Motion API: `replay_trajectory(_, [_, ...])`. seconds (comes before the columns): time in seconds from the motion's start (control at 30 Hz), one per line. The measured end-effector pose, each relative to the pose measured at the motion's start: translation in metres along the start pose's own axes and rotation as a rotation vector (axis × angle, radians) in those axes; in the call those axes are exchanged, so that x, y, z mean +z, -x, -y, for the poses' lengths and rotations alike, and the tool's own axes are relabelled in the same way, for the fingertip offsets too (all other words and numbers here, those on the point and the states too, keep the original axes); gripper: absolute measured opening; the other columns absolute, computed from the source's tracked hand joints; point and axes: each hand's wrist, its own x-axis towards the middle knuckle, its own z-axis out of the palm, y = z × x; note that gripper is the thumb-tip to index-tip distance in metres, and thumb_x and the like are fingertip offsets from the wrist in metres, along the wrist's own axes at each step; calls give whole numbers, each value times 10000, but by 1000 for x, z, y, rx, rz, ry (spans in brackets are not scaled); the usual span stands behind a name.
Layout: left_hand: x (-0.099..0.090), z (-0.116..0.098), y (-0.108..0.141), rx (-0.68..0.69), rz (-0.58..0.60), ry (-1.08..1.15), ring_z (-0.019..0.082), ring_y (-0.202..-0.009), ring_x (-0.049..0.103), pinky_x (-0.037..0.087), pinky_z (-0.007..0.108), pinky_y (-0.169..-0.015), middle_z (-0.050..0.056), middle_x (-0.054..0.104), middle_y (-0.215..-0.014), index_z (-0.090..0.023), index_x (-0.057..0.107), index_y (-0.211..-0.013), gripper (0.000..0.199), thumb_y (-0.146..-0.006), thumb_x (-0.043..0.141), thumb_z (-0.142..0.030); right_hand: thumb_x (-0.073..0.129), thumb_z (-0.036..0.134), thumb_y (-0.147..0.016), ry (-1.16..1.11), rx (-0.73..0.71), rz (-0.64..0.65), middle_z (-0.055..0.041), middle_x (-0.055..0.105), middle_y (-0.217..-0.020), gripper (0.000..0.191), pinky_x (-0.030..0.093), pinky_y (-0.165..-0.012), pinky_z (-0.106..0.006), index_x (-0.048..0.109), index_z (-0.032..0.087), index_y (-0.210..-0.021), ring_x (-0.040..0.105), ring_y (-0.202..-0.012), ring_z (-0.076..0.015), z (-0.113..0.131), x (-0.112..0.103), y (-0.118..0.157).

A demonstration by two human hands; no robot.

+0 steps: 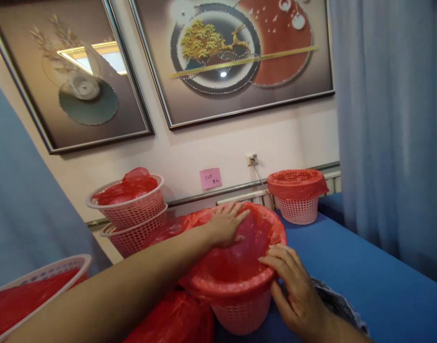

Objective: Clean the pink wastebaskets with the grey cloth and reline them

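A pink perforated plastic basket [243, 312] stands in front of me on the blue-covered surface. A red plastic bag [236, 267] lines it, with its edge folded outward over the rim. My left hand [226, 225] reaches across to the basket's far side, fingers spread against or just above the liner. At the right rim, my right hand [295, 286] has its fingers curled over the bag's folded edge and its thumb on the outside. More red plastic bag material [168, 319] lies bunched beneath my left forearm, partly hidden by it.
Two stacked pink baskets [132, 209] with red plastic stand at the back left. Another lined basket [299, 209] sits at the back right. A pale basket rim [86, 262] shows at lower left. Dark patterned cloth [340, 305] lies by my right wrist. Blue curtains [390, 133] hang on both sides.
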Motion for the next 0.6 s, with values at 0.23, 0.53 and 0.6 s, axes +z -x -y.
replay_trajectory(0.23, [17, -4, 1, 6, 197, 148, 306, -669, 719, 584, 498, -839, -20, 732, -592, -291, 741, -620, 270, -445, 947, -281, 480, 70, -890, -63, -6, 13, -90, 642, -1289, 493, 514, -1095, -499, 568, 250, -1341, 589, -1268, -266, -1, 4, -1])
replay_trajectory(0.53, [-33, -67, 85, -26, -236, 511, 344, -1228, 655, 423, 425, -1161, 99, 783, -1172, -244, 813, -1113, 345, -770, 845, -234, 532, 235, -995, -118, 396, -299, -140, 470, -1493, 462, 619, -885, -408, 466, 283, -1449, 562, -1303, -264, -38, 18, 16])
replay_trajectory(0.6, [-21, -64, 112, -27, -358, 501, 346, -1248, 646, 418, 423, -1181, 89, 770, -1222, -281, 810, -1136, 451, -701, 903, -206, 542, 220, -987, -95, 381, -295, -136, 491, -1462, 442, 610, -894, -424, 496, 284, -1422, 571, -1283, -265, -37, 17, 13])
